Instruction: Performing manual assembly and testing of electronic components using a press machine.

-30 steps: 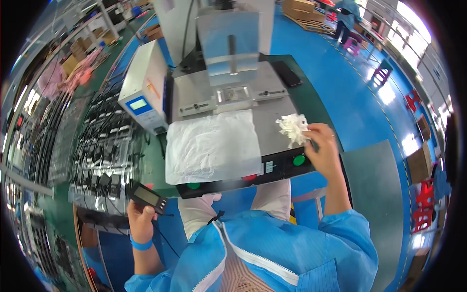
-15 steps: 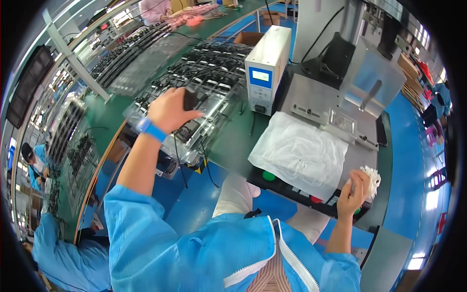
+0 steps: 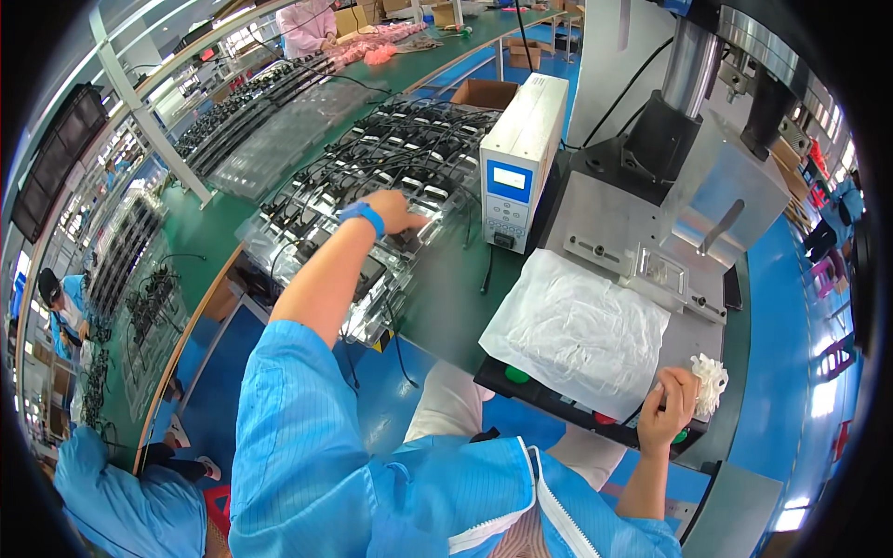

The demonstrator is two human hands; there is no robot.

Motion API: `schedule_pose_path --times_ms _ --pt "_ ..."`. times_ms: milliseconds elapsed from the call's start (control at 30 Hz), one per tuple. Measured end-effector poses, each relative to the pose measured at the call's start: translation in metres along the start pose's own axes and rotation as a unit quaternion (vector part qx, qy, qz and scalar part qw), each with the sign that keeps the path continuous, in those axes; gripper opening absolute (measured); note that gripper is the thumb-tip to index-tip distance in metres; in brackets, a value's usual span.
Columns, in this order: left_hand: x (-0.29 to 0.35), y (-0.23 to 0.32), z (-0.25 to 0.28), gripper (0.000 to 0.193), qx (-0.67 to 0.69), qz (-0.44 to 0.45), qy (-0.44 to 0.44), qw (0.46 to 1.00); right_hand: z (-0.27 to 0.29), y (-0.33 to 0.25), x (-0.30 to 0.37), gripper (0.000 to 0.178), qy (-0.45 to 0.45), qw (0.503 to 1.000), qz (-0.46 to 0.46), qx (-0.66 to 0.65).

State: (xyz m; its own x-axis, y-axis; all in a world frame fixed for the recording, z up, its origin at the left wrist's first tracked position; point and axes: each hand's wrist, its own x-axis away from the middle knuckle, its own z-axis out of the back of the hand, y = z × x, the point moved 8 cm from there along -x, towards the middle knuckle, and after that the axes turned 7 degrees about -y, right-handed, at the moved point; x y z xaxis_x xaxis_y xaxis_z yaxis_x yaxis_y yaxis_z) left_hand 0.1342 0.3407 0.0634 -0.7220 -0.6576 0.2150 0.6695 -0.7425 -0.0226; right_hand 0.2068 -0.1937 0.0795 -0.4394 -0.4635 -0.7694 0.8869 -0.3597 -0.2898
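Note:
My left hand (image 3: pixel 393 212), with a blue band at the wrist, reaches over a clear plastic tray (image 3: pixel 372 312) full of black adapters with cords. Its fingers point down and are closed around a small black adapter (image 3: pixel 406 238), partly hidden by the hand. My right hand (image 3: pixel 668 409) is at the front right corner of the press base, fingers curled; whatever they may hold is hidden. Right beside it lies a crumpled white cloth bundle (image 3: pixel 709 386). A white sheet (image 3: pixel 577 325) covers the front of the base, between a green button (image 3: pixel 516 375) and my right hand.
A white control box (image 3: pixel 523 163) with a lit screen stands between tray and press. The press's metal head (image 3: pixel 721 186) overhangs a small fixture (image 3: pixel 660 270). More trays (image 3: pixel 270 139) line the green bench. At lower left sits a person in blue (image 3: pixel 130 493); another works far back.
My left hand, with the black adapter, has moved right and down onto the tray. My right hand stays by the white bundle. The whole view has shifted slightly.

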Motion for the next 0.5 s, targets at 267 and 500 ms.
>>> schedule_pose_path --times_ms 267,500 --pt "-0.054 -0.074 -0.020 0.047 0.018 0.011 0.018 1.000 -0.003 -0.002 -0.001 0.026 0.002 1.000 0.002 0.016" --pt "-0.062 -0.076 -0.046 0.052 0.040 0.069 -0.029 0.996 -0.003 -0.002 0.001 0.026 -0.004 1.000 0.005 0.026"
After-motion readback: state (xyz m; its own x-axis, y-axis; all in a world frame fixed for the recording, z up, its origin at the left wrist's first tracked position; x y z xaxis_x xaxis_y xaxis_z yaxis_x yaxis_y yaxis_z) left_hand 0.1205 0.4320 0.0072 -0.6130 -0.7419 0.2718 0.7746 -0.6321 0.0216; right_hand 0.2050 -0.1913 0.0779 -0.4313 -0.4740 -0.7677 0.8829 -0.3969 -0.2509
